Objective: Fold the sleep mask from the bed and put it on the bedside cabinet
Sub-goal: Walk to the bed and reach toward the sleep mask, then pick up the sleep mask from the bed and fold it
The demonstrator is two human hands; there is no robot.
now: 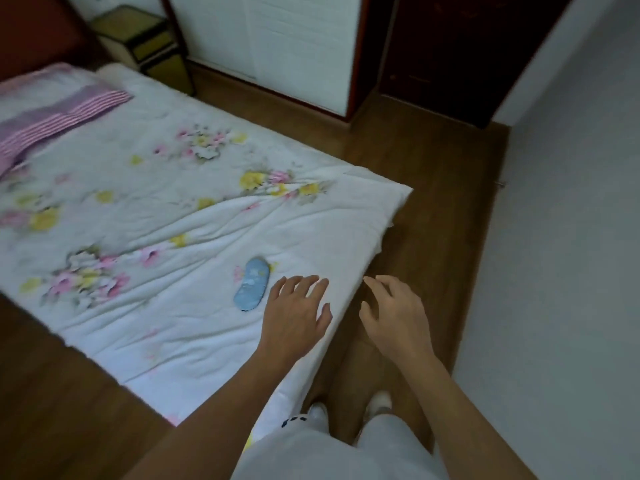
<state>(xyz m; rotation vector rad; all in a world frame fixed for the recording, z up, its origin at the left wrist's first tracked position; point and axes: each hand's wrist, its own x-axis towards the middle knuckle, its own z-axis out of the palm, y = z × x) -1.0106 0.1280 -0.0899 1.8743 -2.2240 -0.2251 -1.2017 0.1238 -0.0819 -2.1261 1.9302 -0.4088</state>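
Observation:
A light blue sleep mask (251,284) with a dark edge lies flat on the bed (145,209), near its foot. My left hand (296,313) hovers just right of the mask, fingers spread, holding nothing. My right hand (391,311) is out over the floor beside the bed corner, fingers loosely curled and apart, also empty. The bedside cabinet (145,46), yellowish with dark trim, stands far off at the head of the bed, upper left.
A floral white quilt covers the bed, with a pink striped pillow (52,112) at its head. A white wardrobe (277,39) and a dark door (450,50) stand beyond. Wooden floor (426,161) runs between the bed and the wall on the right. My feet (346,410) stand at the bed's edge.

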